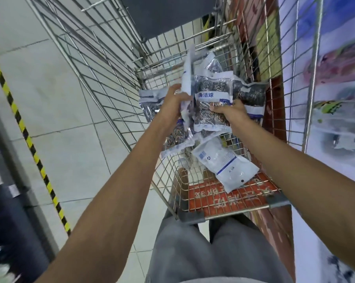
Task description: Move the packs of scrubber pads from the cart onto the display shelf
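Several packs of scrubber pads are being gathered inside the wire cart (pixel 193 193), apparently so that more than one can be carried to the display shelf in a single trip. A pack turned edge-on (pixel 187 78) is gripped by the left hand (pixel 175 103), fingers curled round its lower part; its long axis is held nearly upright, one end pointing up toward the far end of the cart. A front-facing pack (pixel 212 103), with its blue label band readable, is pinched at its near right side by the right hand (pixel 230 112), the thumb lying over the face; its long axis runs away from the person, slightly tilted. The two packs are held close together, probably to be stacked into one bundle. More packs lie loose beneath them, and a pack turned back-side up (pixel 226 164) rests diagonally on the cart's mesh floor near the handle end. No pack is yet seen on a shelf.
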A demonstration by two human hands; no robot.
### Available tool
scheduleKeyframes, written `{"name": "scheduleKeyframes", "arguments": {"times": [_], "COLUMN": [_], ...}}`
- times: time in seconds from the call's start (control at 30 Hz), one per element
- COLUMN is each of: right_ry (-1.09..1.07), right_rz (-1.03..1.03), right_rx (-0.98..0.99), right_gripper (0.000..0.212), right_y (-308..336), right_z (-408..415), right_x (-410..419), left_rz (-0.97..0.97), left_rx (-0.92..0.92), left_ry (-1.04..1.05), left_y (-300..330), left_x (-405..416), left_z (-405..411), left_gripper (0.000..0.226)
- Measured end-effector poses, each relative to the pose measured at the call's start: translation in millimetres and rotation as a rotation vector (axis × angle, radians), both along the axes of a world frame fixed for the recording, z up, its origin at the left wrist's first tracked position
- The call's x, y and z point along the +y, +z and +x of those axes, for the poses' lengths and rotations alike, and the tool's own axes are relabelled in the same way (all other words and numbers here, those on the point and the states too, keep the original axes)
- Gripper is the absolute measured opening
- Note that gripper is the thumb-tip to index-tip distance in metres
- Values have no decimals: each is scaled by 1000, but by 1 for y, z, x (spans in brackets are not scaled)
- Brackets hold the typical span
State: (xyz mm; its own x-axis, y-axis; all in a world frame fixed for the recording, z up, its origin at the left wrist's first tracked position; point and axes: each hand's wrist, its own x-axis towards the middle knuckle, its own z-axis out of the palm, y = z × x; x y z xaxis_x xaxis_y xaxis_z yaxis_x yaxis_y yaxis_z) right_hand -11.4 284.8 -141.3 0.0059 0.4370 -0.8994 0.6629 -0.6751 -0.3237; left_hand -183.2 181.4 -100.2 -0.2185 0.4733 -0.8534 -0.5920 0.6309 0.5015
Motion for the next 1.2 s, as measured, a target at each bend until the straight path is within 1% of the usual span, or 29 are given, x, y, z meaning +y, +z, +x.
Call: {"name": "scheduleKeyframes", "arguments": {"times": [0.1,0.13,0.2,0.23,0.3,0.37,0.47,0.53,0.6,0.7,0.8,0.87,0.97,1.07,1.13,1.2], "right_ry": [42,67,112,122,120,74,-9,-71,-123,-134,-174,-195,-275,-415,-514,-602], "right_rz": [7,16,55,70,89,77,55,43,2,-20,-41,-23,56,150,205,264], "right_rx": [57,73,78,83,93,124,160,193,250,323,378,403,438,430,442,447], "right_gripper": [113,109,99,96,88,82,76,66,70,77,75,74,43,35,33,31], "right_y": [17,20,26,28,34,38,50,65,89,125,175,206,248,275,288,296], "right_z": [5,6,7,7,8,12,25,33,41,57,69,77,89,106,120,138], "right_x": [-12,-16,-23,-25,-28,-31,-34,-35,-38,-51,-74,-89,-118,-158,-183,-204], "left_rz": [-8,-28,-79,-126,-228,-284,-288,-279,-256,-213,-147,-106,-5,54,90,121], "left_rx": [-129,-159,-207,-220,-156,-59,-34,7,19,9,78,108,136,155,174,193], "left_ry": [50,53,57,78,118,109,88,58,54,43,-32,-66,-113,-169,-238,-333], "left_y": [8,9,11,9,4,1,11,22,43,96,144,173,214,240,253,260], "left_x": [-33,-41,-48,-48,-47,-47,-51,-55,-59,-68,-84,-92,-102,-120,-131,-139], "left_z": [4,5,11,14,19,21,21,18,17,21,27,31,39,46,50,57], "left_gripper": [66,63,49,49,55,45,29,30,38,32,31,22,1,22,22,33]}}
